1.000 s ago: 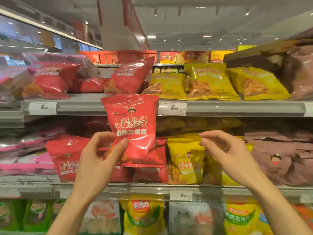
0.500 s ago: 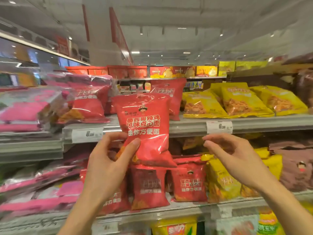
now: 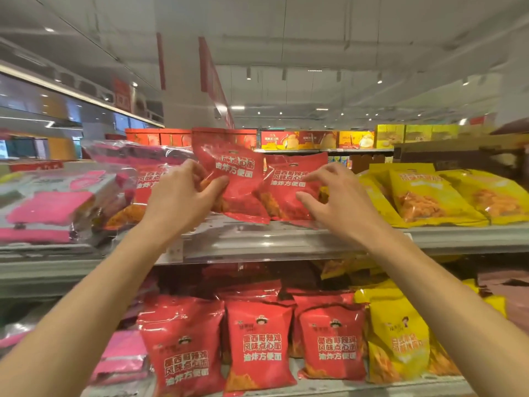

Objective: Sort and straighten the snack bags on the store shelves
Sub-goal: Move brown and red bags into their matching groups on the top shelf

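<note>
On the upper shelf (image 3: 286, 242), left hand (image 3: 183, 202) pinches a red snack bag (image 3: 232, 179), tilted, bottom edge near the shelf. Right hand (image 3: 340, 202), fingers spread and empty, at the neighbouring red bag (image 3: 294, 181). Placing step; next: seat it upright beside that bag.

The left hand (image 3: 183, 203) gripped a red snack bag (image 3: 234, 179) by its lower left corner, thumb in front, and held it tilted over the upper shelf (image 3: 257, 239). Just right of that bag a second red bag (image 3: 292, 184) leaned on the same shelf, and the right hand (image 3: 340, 202) touched it, thumb low on its front, fingers (image 3: 320, 174) spread near its upper right edge. Further right of the held bag lay yellow bags (image 3: 429, 196); to its left, pink packets (image 3: 54, 207). Below it, on the lower shelf (image 3: 329, 388), stood three more red bags (image 3: 260, 342).
</note>
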The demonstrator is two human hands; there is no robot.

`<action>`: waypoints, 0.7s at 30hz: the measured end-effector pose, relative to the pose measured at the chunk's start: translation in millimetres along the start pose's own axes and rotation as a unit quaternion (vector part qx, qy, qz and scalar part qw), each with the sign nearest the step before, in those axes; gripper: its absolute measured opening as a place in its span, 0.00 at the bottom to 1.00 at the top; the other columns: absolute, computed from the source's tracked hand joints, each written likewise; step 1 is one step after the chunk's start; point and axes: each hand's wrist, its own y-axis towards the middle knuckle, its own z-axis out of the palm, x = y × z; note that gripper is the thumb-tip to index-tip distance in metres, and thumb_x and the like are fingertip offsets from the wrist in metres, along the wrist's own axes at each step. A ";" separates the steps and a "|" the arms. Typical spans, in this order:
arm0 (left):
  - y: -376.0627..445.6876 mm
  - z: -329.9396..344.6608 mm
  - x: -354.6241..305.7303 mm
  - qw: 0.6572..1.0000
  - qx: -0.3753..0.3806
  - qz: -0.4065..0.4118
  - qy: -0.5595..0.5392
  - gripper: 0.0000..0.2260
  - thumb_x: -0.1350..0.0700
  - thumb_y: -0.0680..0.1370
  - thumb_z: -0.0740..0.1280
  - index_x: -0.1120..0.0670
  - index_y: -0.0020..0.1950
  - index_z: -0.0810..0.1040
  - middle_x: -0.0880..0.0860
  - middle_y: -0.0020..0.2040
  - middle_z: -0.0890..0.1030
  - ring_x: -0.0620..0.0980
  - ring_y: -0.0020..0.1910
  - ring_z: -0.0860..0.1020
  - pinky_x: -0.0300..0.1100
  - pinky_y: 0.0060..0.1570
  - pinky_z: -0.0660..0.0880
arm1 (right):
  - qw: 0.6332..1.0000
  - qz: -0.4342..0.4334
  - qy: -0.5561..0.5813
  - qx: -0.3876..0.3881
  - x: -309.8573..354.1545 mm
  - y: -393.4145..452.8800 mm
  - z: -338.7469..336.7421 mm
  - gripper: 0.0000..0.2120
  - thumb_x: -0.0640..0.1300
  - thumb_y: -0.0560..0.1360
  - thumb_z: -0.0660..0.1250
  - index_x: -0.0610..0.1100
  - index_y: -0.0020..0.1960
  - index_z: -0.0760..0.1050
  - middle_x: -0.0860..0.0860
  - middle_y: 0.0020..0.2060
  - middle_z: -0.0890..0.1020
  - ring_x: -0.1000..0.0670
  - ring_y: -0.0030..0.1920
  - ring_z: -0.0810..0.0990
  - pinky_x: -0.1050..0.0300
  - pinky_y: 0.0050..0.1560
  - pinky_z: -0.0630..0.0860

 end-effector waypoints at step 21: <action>-8.6 22.8 13.7 0.971 0.123 0.146 0.144 0.36 0.29 0.78 0.50 0.44 0.82 0.59 0.49 0.84 0.55 0.50 0.83 0.53 0.53 0.79 0.56 | 0.980 -0.028 0.088 0.176 -20.7 26.7 0.7 0.24 0.50 0.79 0.70 0.58 0.74 0.70 0.56 0.70 0.75 0.57 0.61 0.73 0.69 0.51 0.67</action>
